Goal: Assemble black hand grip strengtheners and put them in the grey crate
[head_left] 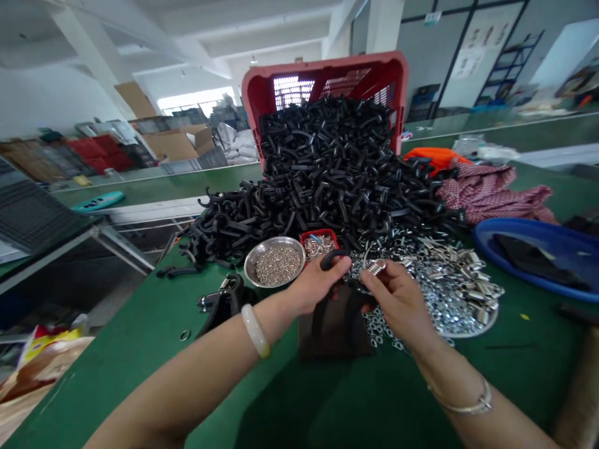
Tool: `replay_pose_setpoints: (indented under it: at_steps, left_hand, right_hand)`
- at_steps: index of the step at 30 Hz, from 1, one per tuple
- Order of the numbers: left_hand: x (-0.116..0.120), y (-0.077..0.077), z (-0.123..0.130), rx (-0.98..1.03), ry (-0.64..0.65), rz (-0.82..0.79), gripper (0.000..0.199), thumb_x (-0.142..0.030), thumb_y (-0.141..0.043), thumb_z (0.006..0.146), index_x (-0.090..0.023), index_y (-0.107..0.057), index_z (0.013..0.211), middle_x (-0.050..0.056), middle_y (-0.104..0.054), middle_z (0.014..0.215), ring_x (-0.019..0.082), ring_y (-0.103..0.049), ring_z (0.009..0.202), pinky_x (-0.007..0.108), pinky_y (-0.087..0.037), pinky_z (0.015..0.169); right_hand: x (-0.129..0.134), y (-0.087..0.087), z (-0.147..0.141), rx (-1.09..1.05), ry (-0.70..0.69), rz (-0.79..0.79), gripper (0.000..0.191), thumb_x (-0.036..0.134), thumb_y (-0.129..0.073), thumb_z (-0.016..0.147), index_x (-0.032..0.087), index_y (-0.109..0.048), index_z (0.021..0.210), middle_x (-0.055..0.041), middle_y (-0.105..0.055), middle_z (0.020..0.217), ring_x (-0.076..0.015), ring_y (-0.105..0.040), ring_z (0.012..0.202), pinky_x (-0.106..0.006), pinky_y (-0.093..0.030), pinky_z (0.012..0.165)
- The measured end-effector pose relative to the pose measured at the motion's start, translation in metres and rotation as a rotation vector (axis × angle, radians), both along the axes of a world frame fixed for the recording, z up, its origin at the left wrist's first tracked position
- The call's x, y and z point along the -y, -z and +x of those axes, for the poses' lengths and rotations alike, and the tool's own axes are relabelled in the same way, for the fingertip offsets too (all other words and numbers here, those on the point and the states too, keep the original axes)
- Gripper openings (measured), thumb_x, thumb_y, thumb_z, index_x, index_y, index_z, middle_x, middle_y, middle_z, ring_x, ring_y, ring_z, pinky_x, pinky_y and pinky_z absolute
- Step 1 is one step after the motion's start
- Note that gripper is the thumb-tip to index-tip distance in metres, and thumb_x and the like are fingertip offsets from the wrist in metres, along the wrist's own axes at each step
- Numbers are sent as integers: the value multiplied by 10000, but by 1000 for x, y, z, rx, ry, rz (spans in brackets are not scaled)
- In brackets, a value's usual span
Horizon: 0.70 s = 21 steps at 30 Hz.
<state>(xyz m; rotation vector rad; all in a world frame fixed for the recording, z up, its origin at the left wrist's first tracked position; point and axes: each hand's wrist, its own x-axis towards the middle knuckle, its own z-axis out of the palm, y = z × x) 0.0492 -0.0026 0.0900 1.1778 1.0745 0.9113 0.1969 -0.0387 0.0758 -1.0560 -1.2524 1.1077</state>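
Observation:
My left hand (318,284) is closed round a curved black plastic part (334,257) above a dark flat block (334,333). Beside it my right hand (395,296) pinches a shiny ribbed metal piece (375,267), close to the black part's other end. Behind both hands lies a big heap of black hooked parts (327,187). A round metal bowl of small rings (279,264) and a small red tray of little metal pieces (319,245) stand just beyond my left hand. Silvery metal parts (449,287) are piled right of my right hand.
A red crate (402,68) lies tipped at the back. On the right are a blue tray (491,227), a checked cloth (496,190) and an orange cloth (435,157). Some black parts with metal ends (227,299) and a loose ring (185,335) rest at left on the green table (154,349).

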Motion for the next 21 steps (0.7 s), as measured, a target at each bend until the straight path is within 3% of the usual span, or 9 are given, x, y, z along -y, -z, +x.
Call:
replay_pose_setpoints:
  at_steps: [3, 6, 12, 15, 21]
  left_hand:
    - [25, 15, 20, 81, -121, -67, 507, -685, -454, 694, -179, -465, 734, -29, -466, 567, 62, -427, 420, 185, -352, 364]
    - [29, 21, 26, 66, -243, -138, 565, -735, -322, 714, -186, -447, 672, -22, -455, 526, 73, -416, 392, 211, -361, 367]
    - [31, 24, 29, 161, -300, -157, 601, -757, -237, 717, -191, -432, 672, -35, -408, 405, 96, -403, 352, 230, -360, 369]
    - [31, 26, 27, 117, -293, -80, 607, -740, -242, 734, -176, -461, 677, -19, -443, 422, 101, -424, 359, 236, -372, 373]
    - [24, 31, 18, -72, -240, 222, 555, -700, -249, 765, -183, -430, 675, -22, -440, 496, 97, -435, 375, 224, -346, 347]
  right_hand:
    - [11, 7, 1, 186, 84, 59, 232, 422, -583, 760, 216, -475, 765, 40, -503, 591, -109, -499, 493, -209, -431, 416]
    - [20, 16, 1, 316, 121, 88, 210, 402, -555, 786, 218, -458, 755, 36, -519, 580, -106, -507, 458, -211, -406, 414]
    - [23, 16, 6, 277, 169, 119, 215, 402, -538, 797, 214, -440, 764, 50, -511, 560, -93, -486, 391, -205, -367, 367]
    - [21, 19, 4, 327, 157, 150, 204, 386, -545, 796, 211, -445, 766, 47, -514, 560, -92, -486, 398, -204, -364, 372]
    - [20, 28, -3, 364, 172, 179, 188, 368, -536, 808, 210, -442, 765, 25, -539, 605, -106, -527, 473, -204, -388, 409]
